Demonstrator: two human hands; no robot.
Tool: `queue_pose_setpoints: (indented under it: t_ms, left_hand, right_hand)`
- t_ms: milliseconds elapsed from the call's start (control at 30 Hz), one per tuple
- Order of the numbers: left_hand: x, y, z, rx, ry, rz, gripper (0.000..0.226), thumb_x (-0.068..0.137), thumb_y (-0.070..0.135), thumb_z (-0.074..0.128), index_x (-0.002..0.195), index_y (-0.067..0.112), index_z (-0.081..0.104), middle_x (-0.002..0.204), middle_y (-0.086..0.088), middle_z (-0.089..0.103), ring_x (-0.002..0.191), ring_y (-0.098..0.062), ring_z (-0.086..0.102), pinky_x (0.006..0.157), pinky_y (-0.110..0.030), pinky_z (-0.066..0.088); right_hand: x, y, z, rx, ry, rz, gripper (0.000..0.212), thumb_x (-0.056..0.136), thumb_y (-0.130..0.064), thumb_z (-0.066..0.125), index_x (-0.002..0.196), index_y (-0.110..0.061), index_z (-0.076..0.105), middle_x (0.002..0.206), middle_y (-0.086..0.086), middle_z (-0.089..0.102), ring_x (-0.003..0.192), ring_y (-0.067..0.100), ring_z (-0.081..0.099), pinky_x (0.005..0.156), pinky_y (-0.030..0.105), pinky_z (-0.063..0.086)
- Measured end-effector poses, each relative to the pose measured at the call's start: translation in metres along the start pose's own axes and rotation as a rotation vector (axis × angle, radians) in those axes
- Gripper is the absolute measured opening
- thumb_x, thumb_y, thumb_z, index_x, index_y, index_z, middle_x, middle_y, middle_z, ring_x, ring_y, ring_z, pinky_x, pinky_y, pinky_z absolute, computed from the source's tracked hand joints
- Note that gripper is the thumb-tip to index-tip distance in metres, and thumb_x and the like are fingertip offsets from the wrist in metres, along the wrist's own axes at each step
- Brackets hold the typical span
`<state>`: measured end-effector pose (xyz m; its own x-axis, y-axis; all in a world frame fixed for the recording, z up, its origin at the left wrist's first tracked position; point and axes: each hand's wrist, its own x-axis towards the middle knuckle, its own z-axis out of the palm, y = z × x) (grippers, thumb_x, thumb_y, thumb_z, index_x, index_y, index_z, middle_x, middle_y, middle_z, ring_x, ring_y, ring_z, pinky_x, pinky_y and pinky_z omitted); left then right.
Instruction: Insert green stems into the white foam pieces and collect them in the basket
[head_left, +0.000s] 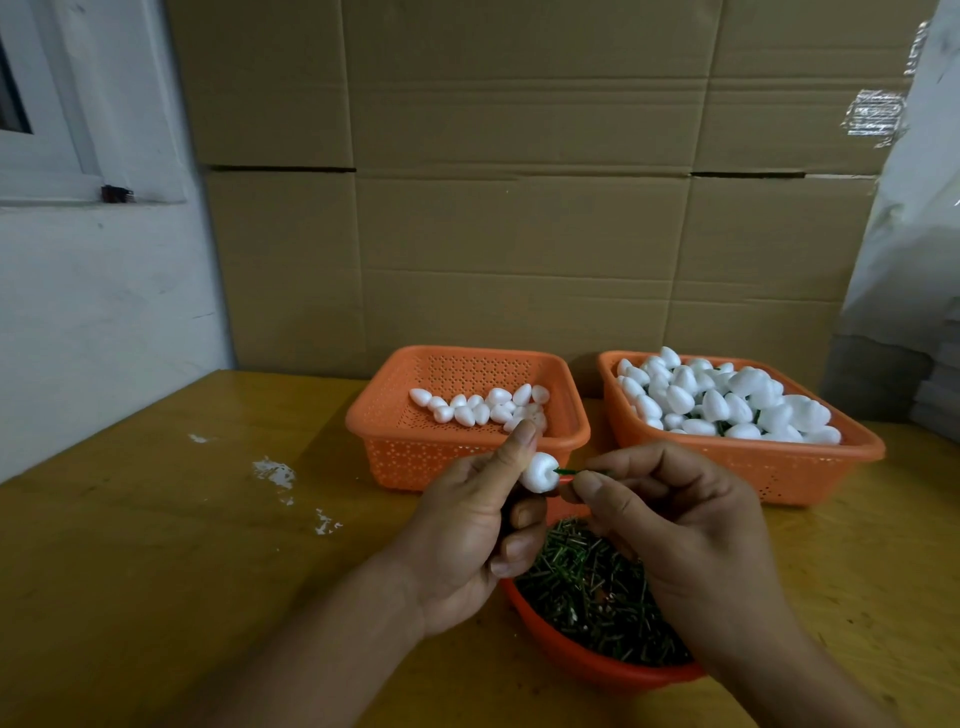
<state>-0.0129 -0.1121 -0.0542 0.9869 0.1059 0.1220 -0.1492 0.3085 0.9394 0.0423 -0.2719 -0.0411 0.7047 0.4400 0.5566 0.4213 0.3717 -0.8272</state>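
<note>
Head view: the left hand (467, 525) pinches a white foam piece (540, 472) between thumb and fingers, hollow end facing right. The right hand (670, 525) pinches a green stem (569, 472), its tip right at that hole, so this looks like the insertion step. Next it needs a straight push in, then a drop into the fuller right basket (841, 467). Spare stems sit in the bowl (597, 670) below, on the desk (156, 571).
</note>
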Motion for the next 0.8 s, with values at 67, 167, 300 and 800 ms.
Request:
queue_pose_setpoints:
  t_ms: [67,167,300,800]
  left_hand:
    - [-0.0004,0.0003,0.0003,0.004,-0.003,0.0,0.04,0.089,0.056,0.06,0.076,0.018,0.061,0.061,0.002,0.041,0.044,-0.008,0.036,0.038,-0.018,0.026]
    - [-0.0006,0.0005,0.0008,0.011,-0.003,0.002,0.04,0.089,0.056,0.06,0.075,0.019,0.061,0.06,0.001,0.041,0.044,-0.008,0.035,0.038,-0.019,0.025]
    - [-0.001,0.0006,0.0006,0.013,-0.006,0.005,0.041,0.086,0.057,0.063,0.075,0.017,0.059,0.06,0.001,0.04,0.044,-0.008,0.035,0.039,-0.019,0.023]
    - [-0.0016,0.0003,0.0023,0.056,0.039,0.037,0.044,0.083,0.058,0.069,0.073,0.016,0.06,0.06,0.001,0.042,0.044,-0.008,0.037,0.04,-0.02,0.023]
  right_hand:
    - [-0.0002,0.0007,-0.0005,-0.03,0.0,-0.01,0.012,0.068,-0.02,0.077,0.079,-0.014,0.077,0.068,0.008,0.074,0.058,0.007,0.067,0.056,0.015,0.052]
    - [-0.0004,0.0003,-0.0008,-0.08,-0.006,-0.034,0.011,0.071,-0.017,0.078,0.081,-0.017,0.08,0.075,0.008,0.077,0.066,0.014,0.071,0.061,0.019,0.055]
    - [-0.0023,0.0,-0.0004,-0.139,0.013,-0.075,0.012,0.073,-0.017,0.078,0.082,-0.024,0.081,0.078,0.003,0.078,0.071,0.018,0.075,0.063,0.02,0.057]
    - [-0.0076,0.0066,0.0026,-0.375,0.045,-0.223,0.014,0.08,-0.014,0.076,0.088,-0.025,0.08,0.074,-0.008,0.075,0.057,0.012,0.066,0.051,0.022,0.051]
